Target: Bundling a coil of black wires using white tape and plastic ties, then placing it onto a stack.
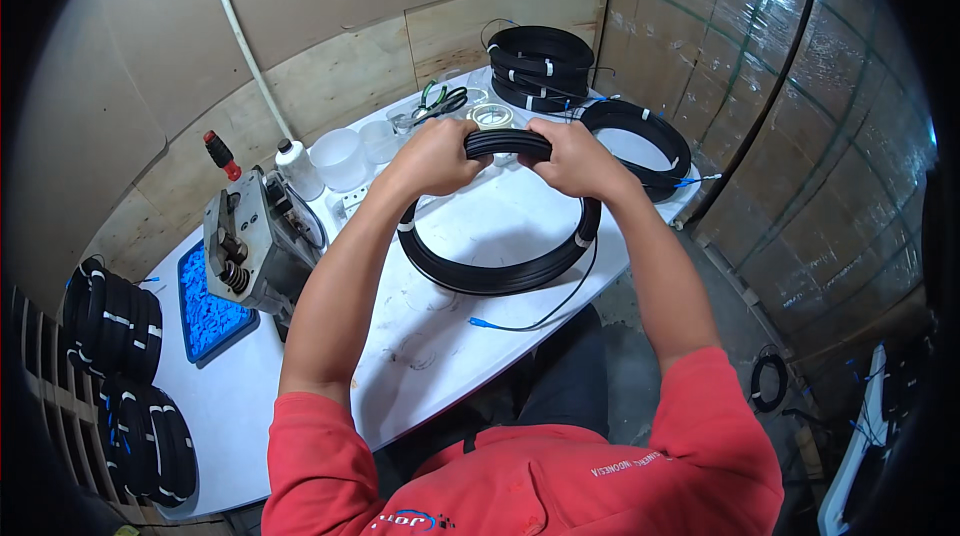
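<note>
Left hand (445, 158) and right hand (572, 158) are both curled snugly round the far side of a black cable coil (490, 278), with a short stretch showing between them. That coil's right in front of the person, over the white bench (235, 426), and a loose tail loops off its right side to a blue connector (485, 323). Just past the hands there's a tape roll (491, 116), then a stack of coils (540, 66) farther back. Over left sits a chunky metal machine (275, 261) beside some small blue pieces (210, 306).
</note>
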`<state>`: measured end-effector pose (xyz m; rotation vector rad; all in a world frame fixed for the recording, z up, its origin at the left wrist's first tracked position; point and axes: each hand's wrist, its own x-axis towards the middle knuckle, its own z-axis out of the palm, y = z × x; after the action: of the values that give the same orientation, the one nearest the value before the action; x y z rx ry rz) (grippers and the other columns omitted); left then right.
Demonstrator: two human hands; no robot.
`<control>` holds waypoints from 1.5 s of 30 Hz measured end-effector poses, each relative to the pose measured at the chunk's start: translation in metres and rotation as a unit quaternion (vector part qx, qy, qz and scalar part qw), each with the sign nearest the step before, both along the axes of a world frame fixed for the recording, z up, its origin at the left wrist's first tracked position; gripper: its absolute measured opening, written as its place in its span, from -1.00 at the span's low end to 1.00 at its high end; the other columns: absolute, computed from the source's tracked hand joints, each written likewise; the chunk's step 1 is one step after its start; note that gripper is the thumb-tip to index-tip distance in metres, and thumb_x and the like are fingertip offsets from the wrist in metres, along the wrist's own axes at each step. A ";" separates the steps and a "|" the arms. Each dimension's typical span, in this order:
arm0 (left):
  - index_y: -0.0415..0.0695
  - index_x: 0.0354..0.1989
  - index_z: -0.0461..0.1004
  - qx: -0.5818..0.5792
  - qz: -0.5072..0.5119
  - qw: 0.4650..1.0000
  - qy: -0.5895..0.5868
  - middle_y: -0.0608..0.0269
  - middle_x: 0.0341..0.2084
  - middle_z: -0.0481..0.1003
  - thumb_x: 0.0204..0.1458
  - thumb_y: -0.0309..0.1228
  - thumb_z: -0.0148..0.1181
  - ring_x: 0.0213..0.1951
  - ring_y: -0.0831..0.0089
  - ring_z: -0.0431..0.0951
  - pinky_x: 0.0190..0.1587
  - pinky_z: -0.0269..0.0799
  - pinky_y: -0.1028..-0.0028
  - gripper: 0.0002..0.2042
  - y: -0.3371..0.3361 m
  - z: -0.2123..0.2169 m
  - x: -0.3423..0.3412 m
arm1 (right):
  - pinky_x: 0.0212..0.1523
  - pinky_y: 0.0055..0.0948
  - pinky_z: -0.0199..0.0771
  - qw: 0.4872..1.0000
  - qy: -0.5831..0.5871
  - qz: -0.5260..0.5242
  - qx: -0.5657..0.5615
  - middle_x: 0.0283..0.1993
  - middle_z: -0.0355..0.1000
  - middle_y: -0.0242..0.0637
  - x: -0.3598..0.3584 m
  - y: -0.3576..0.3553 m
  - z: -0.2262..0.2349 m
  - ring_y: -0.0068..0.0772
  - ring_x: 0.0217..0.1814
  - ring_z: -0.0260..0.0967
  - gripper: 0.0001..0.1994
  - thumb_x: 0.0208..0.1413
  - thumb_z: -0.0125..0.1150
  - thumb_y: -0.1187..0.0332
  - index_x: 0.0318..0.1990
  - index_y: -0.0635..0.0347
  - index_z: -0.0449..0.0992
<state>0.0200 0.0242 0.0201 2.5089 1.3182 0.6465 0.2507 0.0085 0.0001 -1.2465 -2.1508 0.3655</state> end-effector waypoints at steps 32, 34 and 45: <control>-0.26 -0.34 0.57 0.009 -0.005 1.000 -0.022 -0.08 -0.57 0.56 0.02 -0.29 0.38 -0.48 0.02 0.57 -0.34 0.42 0.16 -0.75 -0.002 -0.005 0.004 | -0.36 -0.27 0.45 1.000 0.009 -0.030 0.005 -0.43 0.55 0.00 0.000 -0.010 -0.003 -0.10 -0.46 0.50 -0.84 0.08 0.33 0.45 -0.19 0.25 0.54; -0.27 -0.35 0.57 0.000 -0.007 1.000 -0.023 -0.09 -0.57 0.56 0.01 -0.28 0.39 -0.47 0.01 0.57 -0.34 0.42 0.16 -0.73 -0.002 -0.002 0.004 | -0.36 -0.23 0.46 1.000 0.012 -0.024 0.006 -0.42 0.54 0.05 0.001 -0.007 -0.003 0.03 -0.43 0.51 -0.82 0.08 0.34 0.44 -0.18 0.25 0.53; -0.25 -0.34 0.55 0.001 0.012 1.000 0.015 -0.19 -0.51 0.56 0.02 -0.33 0.33 -0.35 -0.13 0.60 -0.22 0.48 0.05 -0.78 -0.008 -0.006 0.004 | -0.31 -0.15 0.51 1.000 -0.004 -0.030 -0.004 -0.43 0.53 0.10 0.001 -0.010 -0.007 0.16 -0.35 0.55 -0.78 0.01 0.29 0.53 -0.14 0.27 0.51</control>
<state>0.0242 0.0159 0.0145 2.5176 1.3602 0.6171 0.2517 -0.0011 -0.0067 -1.3156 -2.1155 0.3459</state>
